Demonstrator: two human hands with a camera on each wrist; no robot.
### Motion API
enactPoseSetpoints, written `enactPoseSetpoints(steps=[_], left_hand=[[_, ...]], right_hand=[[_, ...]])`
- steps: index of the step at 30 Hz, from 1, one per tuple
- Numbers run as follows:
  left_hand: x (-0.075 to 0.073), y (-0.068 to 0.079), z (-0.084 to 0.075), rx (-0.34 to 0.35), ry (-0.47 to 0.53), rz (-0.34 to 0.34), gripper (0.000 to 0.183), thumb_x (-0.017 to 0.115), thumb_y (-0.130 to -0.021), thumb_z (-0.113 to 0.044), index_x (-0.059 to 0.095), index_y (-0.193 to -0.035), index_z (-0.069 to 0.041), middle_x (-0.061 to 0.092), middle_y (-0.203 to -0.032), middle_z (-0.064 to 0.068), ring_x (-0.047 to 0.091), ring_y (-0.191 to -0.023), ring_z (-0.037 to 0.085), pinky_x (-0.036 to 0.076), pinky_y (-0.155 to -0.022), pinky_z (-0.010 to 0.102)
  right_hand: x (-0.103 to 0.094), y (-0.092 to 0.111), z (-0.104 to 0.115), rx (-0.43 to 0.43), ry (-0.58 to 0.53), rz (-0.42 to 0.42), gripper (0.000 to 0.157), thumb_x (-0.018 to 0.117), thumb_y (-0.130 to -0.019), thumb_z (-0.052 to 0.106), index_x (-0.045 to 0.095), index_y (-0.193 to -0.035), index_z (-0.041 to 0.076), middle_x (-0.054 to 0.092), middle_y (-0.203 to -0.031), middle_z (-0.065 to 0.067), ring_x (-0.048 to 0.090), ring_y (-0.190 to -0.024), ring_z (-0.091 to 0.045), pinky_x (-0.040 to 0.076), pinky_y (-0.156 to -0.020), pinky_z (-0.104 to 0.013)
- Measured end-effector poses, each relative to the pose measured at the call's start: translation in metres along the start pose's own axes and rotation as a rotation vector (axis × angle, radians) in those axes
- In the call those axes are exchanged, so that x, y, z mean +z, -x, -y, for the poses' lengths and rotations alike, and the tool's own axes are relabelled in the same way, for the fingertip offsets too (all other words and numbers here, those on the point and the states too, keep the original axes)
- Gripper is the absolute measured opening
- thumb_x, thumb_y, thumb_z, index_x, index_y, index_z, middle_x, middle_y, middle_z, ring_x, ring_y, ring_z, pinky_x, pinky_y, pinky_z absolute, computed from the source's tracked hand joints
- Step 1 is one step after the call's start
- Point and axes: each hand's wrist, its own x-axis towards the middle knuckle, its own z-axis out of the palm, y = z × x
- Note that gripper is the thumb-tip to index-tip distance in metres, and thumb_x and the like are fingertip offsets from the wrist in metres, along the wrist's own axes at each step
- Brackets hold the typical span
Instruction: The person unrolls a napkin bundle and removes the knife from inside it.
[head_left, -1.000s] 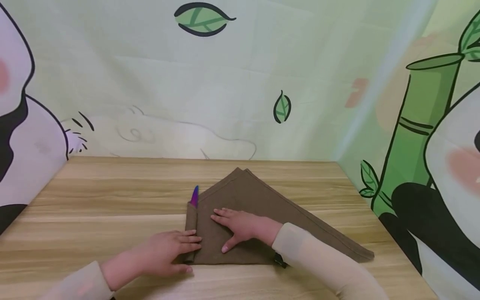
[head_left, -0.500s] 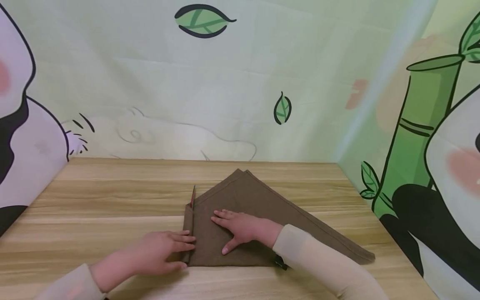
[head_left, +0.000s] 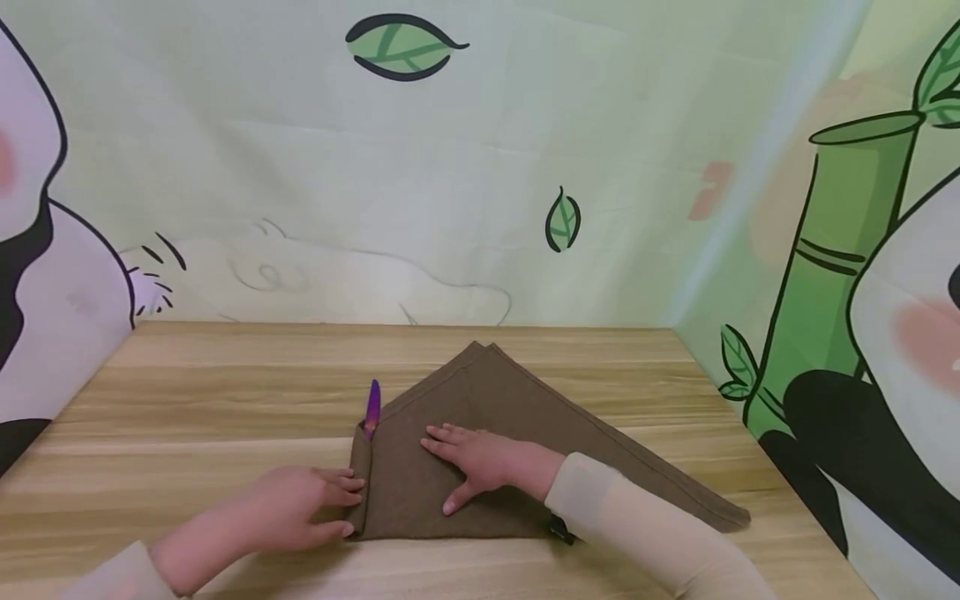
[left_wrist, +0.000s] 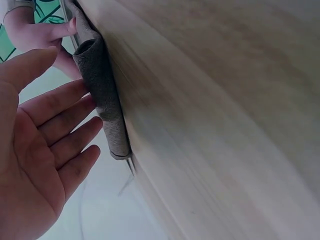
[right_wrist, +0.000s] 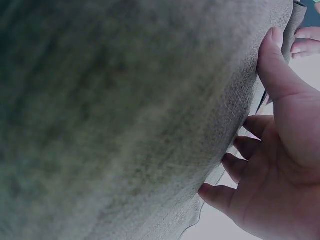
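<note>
A brown cloth napkin (head_left: 517,392), folded to a peak at its far side, lies on the table. Its left edge is rolled into a narrow tube (head_left: 360,475). Out of the tube's far end pokes the shiny purple blade of a table knife (head_left: 372,407); the rest is hidden inside. My left hand (head_left: 296,508) lies along the roll's outer side, its extended fingertips touching it; the left wrist view shows them against the rolled cloth (left_wrist: 102,95). My right hand (head_left: 480,458) rests spread and flat on the napkin's middle, thumb (right_wrist: 277,65) apart from the fingers.
The wood-grain table (head_left: 225,392) runs back to a cloth backdrop (head_left: 300,167) printed with leaves, bamboo and pandas. A small black object (head_left: 560,529) shows under the right cuff at the napkin's near edge.
The left hand and the rolled edge have moved left, so more flat napkin shows beside the roll. The knife blade has turned over with it. The right hand stays in place.
</note>
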Motion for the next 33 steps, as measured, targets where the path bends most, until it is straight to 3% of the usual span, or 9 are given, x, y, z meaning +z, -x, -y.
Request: enactPoseSetpoints(steps=[7, 12, 17, 22, 28, 33], left_hand=[[0.004, 0.007, 0.000, -0.019, -0.011, -0.026, 0.040, 0.070, -0.094, -0.040, 0.076, -0.123, -0.013, 0.073, -0.130, 0.007, 0.072, -0.117, 0.029, 0.060, -0.094, 0.046], [0.007, 0.006, -0.004, -0.004, -0.014, -0.051, 0.041, 0.069, -0.095, -0.040, 0.074, -0.124, -0.012, 0.072, -0.132, 0.009, 0.071, -0.118, 0.030, 0.060, -0.095, 0.046], [0.008, 0.001, -0.011, 0.018, -0.024, -0.037, 0.049, 0.067, -0.096, -0.046, 0.069, -0.132, -0.014, 0.067, -0.141, 0.008, 0.064, -0.130, 0.032, 0.057, -0.102, 0.048], [0.007, -0.006, -0.015, 0.022, -0.032, -0.016, 0.055, 0.068, -0.095, -0.049, 0.067, -0.136, -0.013, 0.065, -0.143, 0.008, 0.061, -0.134, 0.033, 0.055, -0.104, 0.050], [0.009, -0.013, -0.016, -0.001, -0.033, 0.051, 0.056, 0.070, -0.093, -0.050, 0.068, -0.134, -0.012, 0.068, -0.140, 0.006, 0.062, -0.134, 0.030, 0.055, -0.106, 0.048], [0.009, -0.014, -0.014, -0.025, -0.017, 0.059, 0.054, 0.071, -0.092, -0.050, 0.072, -0.129, -0.011, 0.071, -0.135, 0.005, 0.063, -0.132, 0.031, 0.055, -0.105, 0.048]], right_hand=[[0.003, -0.001, -0.001, -0.001, 0.001, -0.004, 0.095, 0.077, -0.090, 0.046, 0.026, -0.163, 0.013, 0.019, -0.174, -0.005, 0.018, -0.162, -0.026, 0.026, -0.130, -0.051], [0.002, -0.003, 0.000, 0.008, 0.041, -0.008, 0.095, 0.078, -0.088, 0.047, 0.029, -0.163, 0.014, 0.022, -0.173, -0.005, 0.022, -0.161, -0.024, 0.028, -0.130, -0.044], [-0.006, -0.009, 0.012, 0.008, 0.101, -0.037, 0.092, 0.075, -0.089, 0.051, 0.032, -0.162, 0.015, 0.026, -0.172, -0.004, 0.027, -0.159, -0.022, 0.031, -0.128, -0.038], [-0.011, -0.017, 0.026, -0.017, 0.081, -0.057, 0.093, 0.072, -0.091, 0.054, 0.028, -0.163, 0.015, 0.023, -0.173, -0.003, 0.023, -0.161, -0.022, 0.027, -0.130, -0.037], [-0.007, -0.025, 0.032, 0.007, 0.070, -0.005, 0.096, 0.075, -0.090, 0.052, 0.026, -0.164, 0.015, 0.021, -0.173, -0.002, 0.022, -0.161, -0.020, 0.025, -0.131, -0.033], [-0.006, -0.024, 0.031, 0.026, 0.054, 0.027, 0.095, 0.076, -0.089, 0.048, 0.026, -0.163, 0.015, 0.021, -0.173, -0.003, 0.020, -0.162, -0.021, 0.024, -0.131, -0.031]])
